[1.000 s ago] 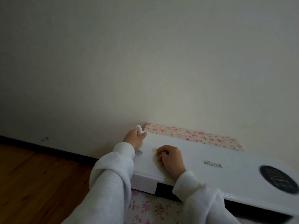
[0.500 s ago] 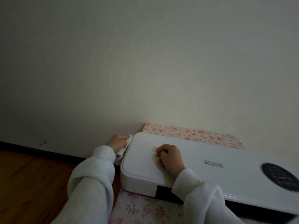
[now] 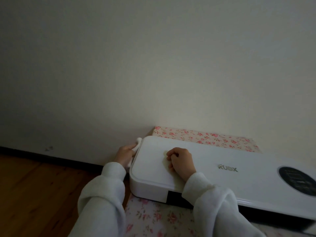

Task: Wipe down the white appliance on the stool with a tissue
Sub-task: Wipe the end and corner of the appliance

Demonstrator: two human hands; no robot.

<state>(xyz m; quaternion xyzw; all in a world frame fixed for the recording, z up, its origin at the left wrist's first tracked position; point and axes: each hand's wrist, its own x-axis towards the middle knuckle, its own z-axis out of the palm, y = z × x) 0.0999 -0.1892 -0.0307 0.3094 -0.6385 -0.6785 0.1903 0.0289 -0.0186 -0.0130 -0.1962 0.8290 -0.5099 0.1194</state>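
A long white appliance with a silver logo and a dark round panel lies flat on a stool covered in floral cloth. My left hand presses a crumpled white tissue against the appliance's left end face. Part of the tissue pokes up above the top corner. My right hand rests as a loose fist on the appliance's top, left of the logo, with nothing visible in it. Both arms wear pale fleece sleeves.
A plain pale wall stands right behind the stool. A dark skirting board runs along its foot. Wooden floor lies to the left of the stool.
My left hand with the tissue came off the appliance's top left corner, went down onto its left end face, and has since slid slightly back toward the wall. The right hand stayed put.
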